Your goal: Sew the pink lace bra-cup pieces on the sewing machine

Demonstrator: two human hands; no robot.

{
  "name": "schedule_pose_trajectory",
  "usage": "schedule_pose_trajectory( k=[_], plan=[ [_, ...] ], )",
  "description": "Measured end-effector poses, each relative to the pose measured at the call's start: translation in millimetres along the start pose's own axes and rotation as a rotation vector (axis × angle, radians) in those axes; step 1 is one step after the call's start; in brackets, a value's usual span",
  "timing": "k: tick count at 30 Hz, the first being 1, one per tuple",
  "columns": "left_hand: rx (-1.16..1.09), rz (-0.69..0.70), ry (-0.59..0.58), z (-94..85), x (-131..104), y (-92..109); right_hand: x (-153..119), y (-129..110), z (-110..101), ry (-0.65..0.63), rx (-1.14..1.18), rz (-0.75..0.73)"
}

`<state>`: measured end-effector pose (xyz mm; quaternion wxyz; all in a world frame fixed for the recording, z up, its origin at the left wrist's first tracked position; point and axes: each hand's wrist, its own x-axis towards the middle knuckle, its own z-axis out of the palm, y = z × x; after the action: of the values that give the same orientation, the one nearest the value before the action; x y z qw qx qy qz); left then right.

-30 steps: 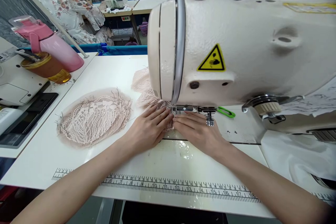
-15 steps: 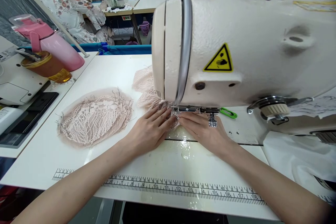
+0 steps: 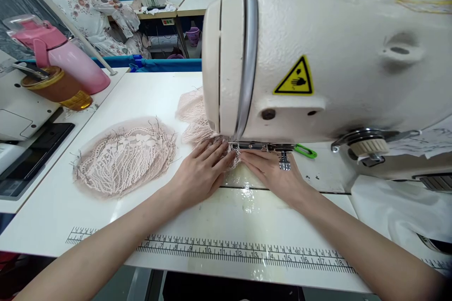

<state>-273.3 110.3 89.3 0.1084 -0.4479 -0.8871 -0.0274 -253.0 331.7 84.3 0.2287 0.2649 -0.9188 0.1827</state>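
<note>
Pale pink lace fabric (image 3: 198, 128) lies under the head of a white sewing machine (image 3: 318, 56), partly hidden by it. My left hand (image 3: 199, 171) rests flat on the near left part of this lace, fingers stretched toward the needle area. On the other side, my right hand (image 3: 273, 174) lies low with its fingers extended beside the lace edge, partly behind the metal presser attachment (image 3: 261, 146). A second lace piece (image 3: 125, 160), oval with loose thread ends, lies on the table left of my left hand.
A green clip-like tool (image 3: 305, 151) lies right of the needle area. A printed ruler (image 3: 226, 250) runs along the table's front. At left stand a pink bottle (image 3: 74, 61), a brown cup (image 3: 58, 87) and a black phone-like slab (image 3: 35, 155). A person (image 3: 88, 14) sits behind.
The view has shifted slightly, moving the scene a little left. Both hands keep nearly the same place at the lace. Part of another person now shows at the back.
</note>
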Motion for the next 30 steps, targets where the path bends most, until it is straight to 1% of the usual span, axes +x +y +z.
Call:
schedule_pose_trajectory(
  k=[2, 5, 7, 12, 16, 22, 30],
  plan=[
    [0.029, 0.029, 0.03, -0.3, -0.8, 0.0, -1.9, 0.5, -0.4, -0.003, -0.014, -0.02],
    [0.067, 0.11, 0.095, 0.0, -3.1, 0.0, -7.0, 2.0, 0.3, 0.028, -0.074, -0.025],
    [0.067, 0.139, 0.12, 0.7, -5.0, -0.1, -9.9, 2.5, 1.2, 0.043, -0.101, -0.025],
    [0.006, 0.117, 0.118, 2.5, -9.1, -2.4, -12.2, -0.4, 2.4, -0.038, -0.078, -0.039],
    [-0.01, 0.103, 0.097, 0.7, -9.3, -5.5, -13.4, -2.6, 5.5, -0.068, -0.06, -0.024],
    [-0.047, 0.049, 0.077, -3.0, -6.3, -6.7, -14.9, -4.2, 8.7, -0.089, -0.088, -0.007],
    [-0.006, 0.032, 0.074, -2.3, -4.6, -7.3, -13.5, -7.0, 10.1, -0.067, -0.168, -0.015]
  ],
)
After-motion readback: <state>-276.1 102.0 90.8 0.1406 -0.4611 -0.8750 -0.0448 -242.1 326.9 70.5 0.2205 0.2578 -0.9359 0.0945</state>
